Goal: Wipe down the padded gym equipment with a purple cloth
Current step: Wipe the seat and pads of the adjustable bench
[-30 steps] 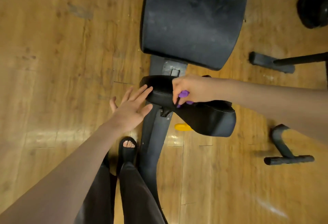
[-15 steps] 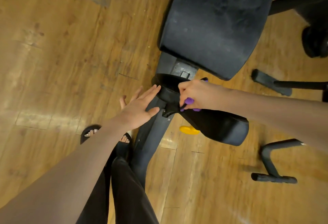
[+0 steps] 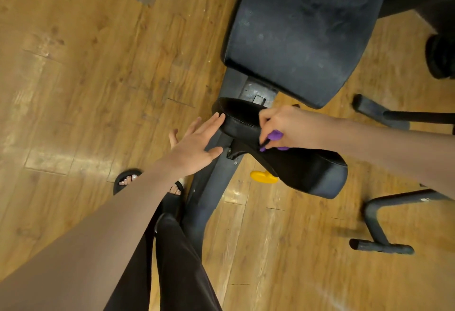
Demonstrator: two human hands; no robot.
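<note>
A small black padded seat (image 3: 300,165) sits on a dark metal post, below a larger black padded rest (image 3: 302,32). My right hand (image 3: 285,125) holds a bunched purple cloth (image 3: 274,135) against the small pad's near side; only bits of cloth show between the fingers. My left hand (image 3: 197,143) is flat with straight fingers, its fingertips touching the left end of the small pad.
The dark metal frame post (image 3: 209,192) runs down between the pads toward my legs. A yellow knob (image 3: 263,177) shows under the small pad. Black metal feet (image 3: 379,236) and bars stand on the wooden floor at right. My sandalled feet (image 3: 126,180) are at lower left.
The view has shifted, so the equipment sits further right in frame. My right hand has slid the cloth slightly along the small pad. My left hand stays at the pad's left end.
</note>
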